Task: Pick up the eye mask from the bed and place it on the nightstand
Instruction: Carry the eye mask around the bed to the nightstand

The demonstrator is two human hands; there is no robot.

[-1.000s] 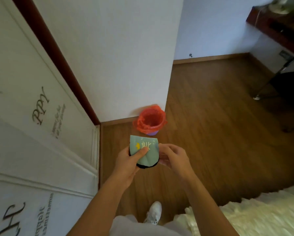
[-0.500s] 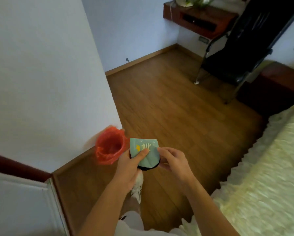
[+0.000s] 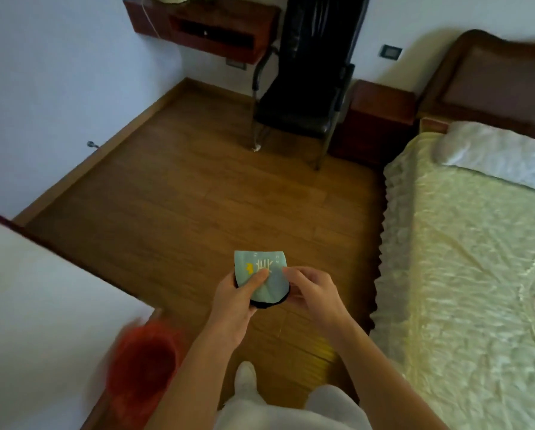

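A folded pale-blue eye mask (image 3: 261,271) with a black edge and a yellow mark is held in front of me, over the wooden floor. My left hand (image 3: 235,301) grips its left side, thumb on top. My right hand (image 3: 312,291) pinches its right edge. The dark wooden nightstand (image 3: 381,114) stands far ahead, between a black chair and the bed's headboard. The bed (image 3: 464,268) with a cream quilted cover runs along my right.
A black chair (image 3: 306,88) stands left of the nightstand. A red-lined bin (image 3: 142,364) sits by the white wall corner (image 3: 43,305) at my lower left. A wall-mounted wooden shelf (image 3: 204,26) hangs at the top. A white pillow (image 3: 495,153) lies on the bed.
My view has swung right: the bin slid to the lower left, and the chair, nightstand and bed came into view. Both hands keep the same hold on the eye mask.
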